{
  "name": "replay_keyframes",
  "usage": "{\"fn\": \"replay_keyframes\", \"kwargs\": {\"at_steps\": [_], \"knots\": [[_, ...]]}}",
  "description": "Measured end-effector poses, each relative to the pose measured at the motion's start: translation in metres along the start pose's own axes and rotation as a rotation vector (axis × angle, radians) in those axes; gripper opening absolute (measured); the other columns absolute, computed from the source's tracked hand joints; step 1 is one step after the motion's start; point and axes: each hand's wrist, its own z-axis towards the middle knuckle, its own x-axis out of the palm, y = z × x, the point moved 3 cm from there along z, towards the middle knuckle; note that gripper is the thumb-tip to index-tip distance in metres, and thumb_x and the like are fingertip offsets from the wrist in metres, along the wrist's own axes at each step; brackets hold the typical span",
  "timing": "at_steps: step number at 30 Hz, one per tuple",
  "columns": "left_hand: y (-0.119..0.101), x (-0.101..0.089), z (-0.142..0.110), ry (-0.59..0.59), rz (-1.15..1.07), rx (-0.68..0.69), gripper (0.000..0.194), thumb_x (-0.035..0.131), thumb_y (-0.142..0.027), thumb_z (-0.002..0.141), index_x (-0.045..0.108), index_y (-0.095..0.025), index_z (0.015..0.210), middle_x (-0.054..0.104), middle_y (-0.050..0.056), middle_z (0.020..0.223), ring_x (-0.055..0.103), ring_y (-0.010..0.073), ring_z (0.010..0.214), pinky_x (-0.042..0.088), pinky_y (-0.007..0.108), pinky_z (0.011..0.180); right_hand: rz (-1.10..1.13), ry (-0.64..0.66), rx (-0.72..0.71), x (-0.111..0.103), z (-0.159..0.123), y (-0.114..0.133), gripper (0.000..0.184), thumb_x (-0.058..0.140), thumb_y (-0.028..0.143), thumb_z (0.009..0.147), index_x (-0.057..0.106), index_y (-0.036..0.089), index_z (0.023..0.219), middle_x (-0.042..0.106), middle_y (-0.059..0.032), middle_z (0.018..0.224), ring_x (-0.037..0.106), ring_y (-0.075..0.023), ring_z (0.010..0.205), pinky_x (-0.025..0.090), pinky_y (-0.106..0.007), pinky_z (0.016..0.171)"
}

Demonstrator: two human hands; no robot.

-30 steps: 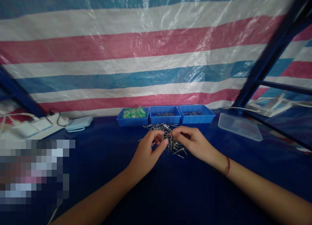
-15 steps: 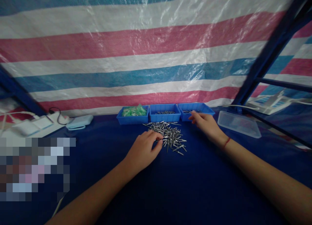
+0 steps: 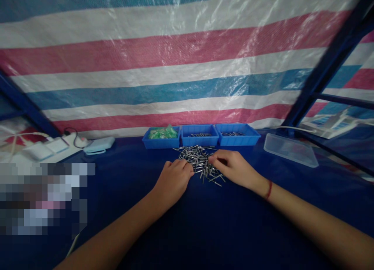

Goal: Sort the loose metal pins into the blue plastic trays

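Observation:
A loose pile of silver blind rivets (image 3: 200, 161) lies on the dark blue tabletop in front of three blue trays. At the pile's left edge is my left hand (image 3: 175, 180), its fingers curled together; whatever they hold is hidden. From the right, my right hand (image 3: 233, 166) reaches into the pile, thumb and forefinger pinched on a rivet there. Behind the pile, the middle tray (image 3: 200, 141) and the right tray (image 3: 239, 140) each contain several rivets. Green plastic bagging (image 3: 162, 133) fills the left tray (image 3: 161, 144).
A clear plastic lid (image 3: 292, 151) lies right of the trays. On the left are a white power strip (image 3: 58, 149) with plugs and a light blue case (image 3: 99, 145). Striped sheeting (image 3: 175, 59) hangs behind, between blue frame posts (image 3: 312, 83).
My right hand has come from the right tray down and left to the pile, its fingers closing in a pinch. My left hand stays at the pile's left edge, fingers more curled.

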Motion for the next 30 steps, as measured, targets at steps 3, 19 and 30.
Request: {"fn": "replay_keyframes", "kwargs": {"at_steps": [3, 19, 30], "knots": [[0.000, 0.001, 0.000, 0.012, 0.039, -0.013, 0.021, 0.040, -0.022, 0.094, 0.060, -0.016, 0.093, 0.061, 0.006, 0.093, 0.055, 0.0228, 0.085, 0.036, 0.035, 0.070, -0.026, 0.062, -0.119, 0.005, -0.004, 0.012, 0.022, 0.046, 0.026, 0.088, 0.061, 0.017, 0.075, 0.059, -0.0009, 0.070, 0.052, -0.0116, 0.063, 0.038, -0.025, 0.060], [-0.003, -0.006, 0.000, -0.037, 0.169, 0.039, 0.017, 0.043, -0.018, 0.091, 0.060, -0.013, 0.088, 0.060, 0.008, 0.087, 0.056, 0.0245, 0.081, 0.034, 0.036, 0.066, -0.072, 0.086, -0.193, 0.016, -0.009, 0.021, 0.016, 0.050, 0.024, 0.087, 0.064, 0.017, 0.087, 0.062, -0.0034, 0.077, 0.056, -0.0150, 0.074, 0.044, -0.028, 0.068], [0.005, -0.014, -0.001, -0.369, -0.642, -0.133, 0.020, 0.056, -0.029, 0.084, 0.054, -0.019, 0.101, 0.060, 0.003, 0.094, 0.058, 0.0150, 0.076, 0.045, 0.028, 0.067, 0.267, -0.089, -0.015, 0.009, -0.008, 0.020, 0.020, 0.049, 0.029, 0.088, 0.064, 0.017, 0.082, 0.064, -0.0037, 0.079, 0.056, -0.0150, 0.072, 0.044, -0.028, 0.065]]}}
